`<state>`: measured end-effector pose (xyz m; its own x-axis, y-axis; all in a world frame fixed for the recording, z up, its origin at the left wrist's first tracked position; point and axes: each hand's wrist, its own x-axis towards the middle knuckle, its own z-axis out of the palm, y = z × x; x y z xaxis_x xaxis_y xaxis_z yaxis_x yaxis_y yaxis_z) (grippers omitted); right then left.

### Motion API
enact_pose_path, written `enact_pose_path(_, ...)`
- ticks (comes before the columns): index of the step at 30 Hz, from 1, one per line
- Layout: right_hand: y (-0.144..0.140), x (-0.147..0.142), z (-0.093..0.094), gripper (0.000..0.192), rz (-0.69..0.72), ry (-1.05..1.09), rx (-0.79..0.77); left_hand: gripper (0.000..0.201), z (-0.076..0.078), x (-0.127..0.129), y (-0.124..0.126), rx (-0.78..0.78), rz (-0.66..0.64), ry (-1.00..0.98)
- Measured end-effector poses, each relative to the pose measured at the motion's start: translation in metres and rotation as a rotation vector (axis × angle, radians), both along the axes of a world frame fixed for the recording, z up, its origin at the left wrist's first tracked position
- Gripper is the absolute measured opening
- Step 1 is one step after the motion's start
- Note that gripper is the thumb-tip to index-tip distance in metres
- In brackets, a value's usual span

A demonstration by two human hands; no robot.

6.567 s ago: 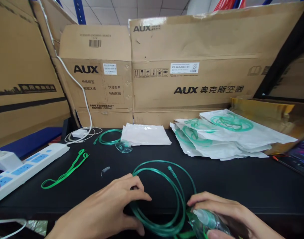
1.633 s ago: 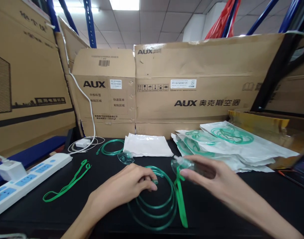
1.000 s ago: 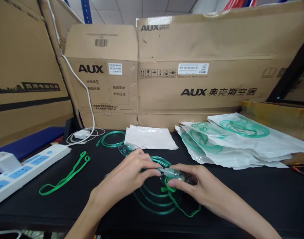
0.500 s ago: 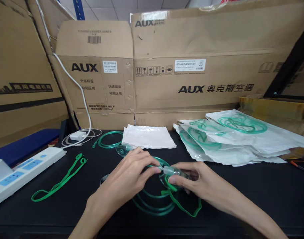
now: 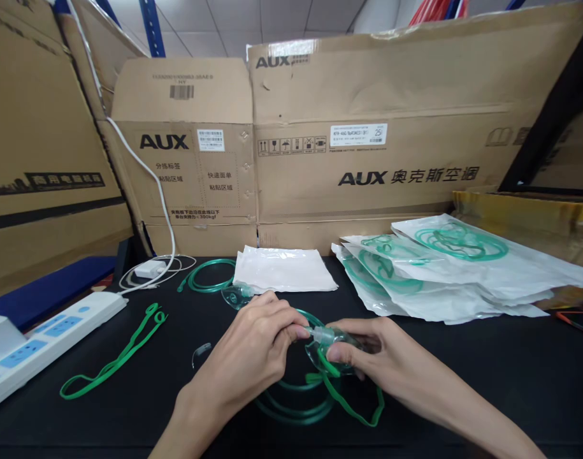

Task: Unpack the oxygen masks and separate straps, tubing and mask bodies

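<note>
My right hand [image 5: 377, 349] is closed around a clear oxygen mask [image 5: 314, 352], its thumb pressing on the near side. A green elastic strap [image 5: 353, 408] hangs from the mask toward the table. My left hand [image 5: 257, 341] pinches the end of the green tubing [image 5: 298, 417] right at the mask's clear connector [image 5: 322, 335]. Whether the tube is seated fully on the connector is hidden by the fingertips. The rest of that tubing lies coiled on the black table beneath both hands.
Behind my left hand lie another clear mask [image 5: 234, 296], a tubing coil [image 5: 208, 275] and white pouches [image 5: 286, 269]. Bagged sets [image 5: 463, 255] are piled at right. A loose green strap [image 5: 112, 364] and a power strip [image 5: 57, 338] lie left. Cardboard boxes [image 5: 367, 210] wall the back.
The view has tilted up slightly. My left fingers have closed in tighter near the connector, and a small clear piece beside my left wrist shows more. My right hand keeps its hold.
</note>
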<state>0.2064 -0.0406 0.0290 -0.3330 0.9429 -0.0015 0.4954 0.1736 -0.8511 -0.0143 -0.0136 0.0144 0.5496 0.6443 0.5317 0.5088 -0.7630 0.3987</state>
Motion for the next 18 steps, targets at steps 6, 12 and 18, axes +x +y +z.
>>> enact_pose_path(6,-0.001,-0.005,-0.006,0.02,-0.057,-0.17,0.259,0.024,-0.003,0.0,0.001,-0.012,0.031,0.025)
enact_pose_path(12,-0.001,-0.012,-0.015,0.025,-0.071,-0.226,0.41,0.023,-0.002,0.001,0.004,-0.051,0.082,0.006)
enact_pose_path(18,-0.004,-0.015,-0.01,0.025,-0.088,-0.076,0.316,0.025,0.003,0.0,0.002,-0.094,0.077,-0.07)
